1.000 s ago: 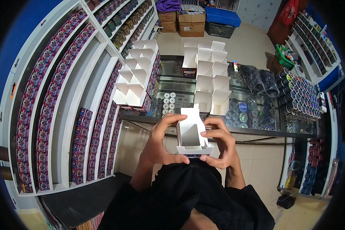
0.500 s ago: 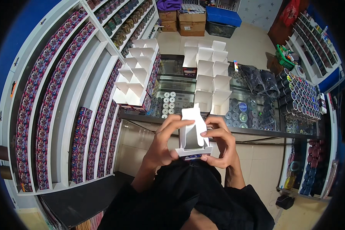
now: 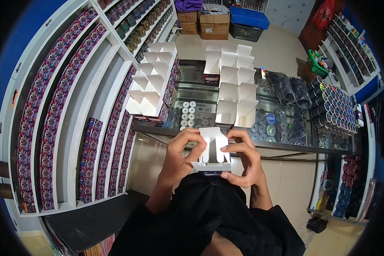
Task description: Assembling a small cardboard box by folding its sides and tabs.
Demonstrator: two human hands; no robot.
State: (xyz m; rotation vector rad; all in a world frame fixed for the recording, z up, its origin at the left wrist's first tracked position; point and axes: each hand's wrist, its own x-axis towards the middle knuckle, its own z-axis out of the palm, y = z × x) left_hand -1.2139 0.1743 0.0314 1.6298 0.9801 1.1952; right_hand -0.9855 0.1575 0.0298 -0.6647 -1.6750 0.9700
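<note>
Between my two hands, above my lap, is a small cardboard box (image 3: pixel 214 167) with a white inside and a dark printed outside. Its top is uncovered, with a white flap standing up at the far side and narrow side flaps leaning inward. My left hand (image 3: pixel 182 154) grips the box's left side, its thumb and bent fingers at the left flap. At the right, my right hand (image 3: pixel 244 158) holds the box with fingers on the right flap and thumb at the near lower edge. Parts of the box's sides are hidden behind my fingers.
On the glass counter (image 3: pixel 192 91) ahead stand a left group of opened boxes (image 3: pixel 147 87) and a middle group of opened boxes (image 3: pixel 237 91). Stacked spools (image 3: pixel 333 104) and black plastic bags (image 3: pixel 288 89) lie to the right. A white shelf (image 3: pixel 68 162) with printed boxes rises at my left.
My left thumb has moved up from the box's near left corner to its left flap. The narrow side flaps now lean inward, and the far flap sits lower in view.
</note>
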